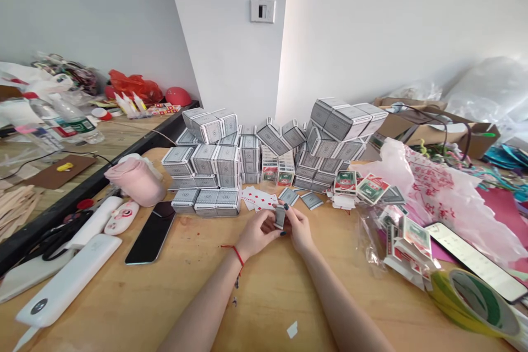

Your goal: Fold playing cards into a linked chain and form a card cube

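Between my two hands, above the wooden table (185, 297), is a small grey-backed playing card piece (280, 216) that looks bent or stacked. My left hand (258, 234) pinches it from the left, thumb at its lower edge. From the right, my right hand (300, 230) has its fingertips on its top and side. Just beyond lie red diamond cards (259, 199) face up and grey-backed cards (312, 200). Grey patterned card blocks are stacked at the left (216, 162) and right (325, 148), with two tilted blocks (277, 136) bridging the middle above red-and-white card boxes (270, 170).
Left: a black phone (150, 234), a white device (70, 280) and a pink cup (136, 179). Right: opened card boxes (412, 247), a lit phone (476, 261), tape (474, 300) and a plastic bag (457, 198). A white scrap (292, 330) lies near the front edge.
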`<state>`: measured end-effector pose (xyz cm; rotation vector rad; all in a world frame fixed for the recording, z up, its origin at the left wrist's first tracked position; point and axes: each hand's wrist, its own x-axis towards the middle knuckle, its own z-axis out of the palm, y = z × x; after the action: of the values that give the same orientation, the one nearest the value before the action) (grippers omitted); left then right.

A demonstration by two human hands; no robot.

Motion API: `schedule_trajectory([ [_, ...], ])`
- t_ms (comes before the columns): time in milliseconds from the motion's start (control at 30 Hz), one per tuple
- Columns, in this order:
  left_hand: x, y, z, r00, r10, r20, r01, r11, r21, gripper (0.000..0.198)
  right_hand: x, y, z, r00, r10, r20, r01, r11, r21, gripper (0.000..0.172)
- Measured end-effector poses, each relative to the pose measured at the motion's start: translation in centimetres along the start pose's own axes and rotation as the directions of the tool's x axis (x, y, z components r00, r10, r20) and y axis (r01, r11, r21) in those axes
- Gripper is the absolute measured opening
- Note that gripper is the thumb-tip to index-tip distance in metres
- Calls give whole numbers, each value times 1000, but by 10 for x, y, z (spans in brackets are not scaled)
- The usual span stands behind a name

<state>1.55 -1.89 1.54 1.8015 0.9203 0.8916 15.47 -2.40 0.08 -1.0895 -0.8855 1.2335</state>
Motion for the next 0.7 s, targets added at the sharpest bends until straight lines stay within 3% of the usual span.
schedule_trajectory([
  [167, 0, -6, 2, 991, -10, -130, 29, 989, 146, 48, -3, -5, 3, 998, 11, 67, -7, 998, -57, 41],
  [267, -1, -5, 2, 985, 82, -150, -32, 949, 315, 62, -4, -6, 3, 994, -27, 103, 38, 994, -99, 38],
  [400, -1, -5, 2, 955, 238, -175, -135, 878, 460, 63, -3, -5, 1, 992, -29, 126, 53, 981, -186, 41],
  [533, -1, -9, 4, 933, 334, -132, -242, 858, 454, 57, -3, -5, 2, 991, -10, 131, 28, 990, -138, 40],
  [700, 0, -14, 4, 954, 237, -187, -161, 924, 347, 56, -3, -5, 3, 990, -6, 141, 23, 993, -118, 41],
])
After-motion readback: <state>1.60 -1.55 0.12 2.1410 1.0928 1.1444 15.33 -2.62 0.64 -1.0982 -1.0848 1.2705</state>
